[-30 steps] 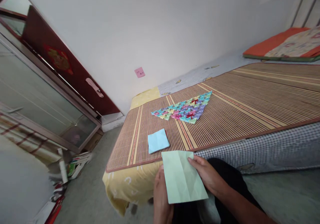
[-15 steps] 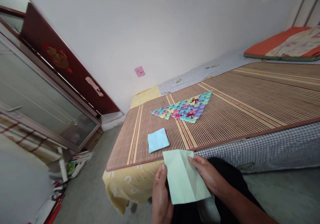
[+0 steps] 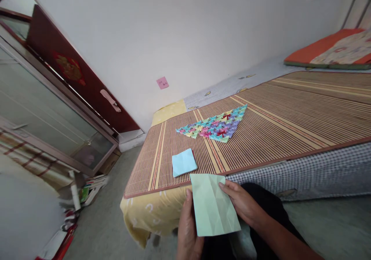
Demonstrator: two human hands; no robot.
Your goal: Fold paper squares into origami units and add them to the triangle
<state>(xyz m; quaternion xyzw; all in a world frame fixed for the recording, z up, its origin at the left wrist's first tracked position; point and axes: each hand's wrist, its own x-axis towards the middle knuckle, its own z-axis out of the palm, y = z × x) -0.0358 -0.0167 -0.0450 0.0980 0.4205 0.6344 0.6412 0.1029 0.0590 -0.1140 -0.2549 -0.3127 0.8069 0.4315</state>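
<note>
A pale green sheet of paper (image 3: 213,206) with fold creases is held up over my lap, just off the bed's edge. My right hand (image 3: 243,202) pinches its upper right side, thumb on the front and fingers behind. Along the left edge sits my left hand (image 3: 188,227), thumb upright beside the paper and the other fingers partly hidden behind it. Just beyond, a stack of light blue paper squares (image 3: 184,163) lies on the striped mat. Farther back lies a triangle of many-coloured folded paper pieces (image 3: 216,124).
A striped bamboo mat (image 3: 269,124) covers the bed. An orange folded quilt (image 3: 324,49) lies at the far right. On the white wall is a pink note (image 3: 162,82). A dark red door (image 3: 72,74) and glass cabinet (image 3: 52,93) stand left, with magazines (image 3: 94,188) on the floor.
The green paper has turned slightly and its right side has flattened, so more creases show. My left thumb has shifted a little along the left edge.
</note>
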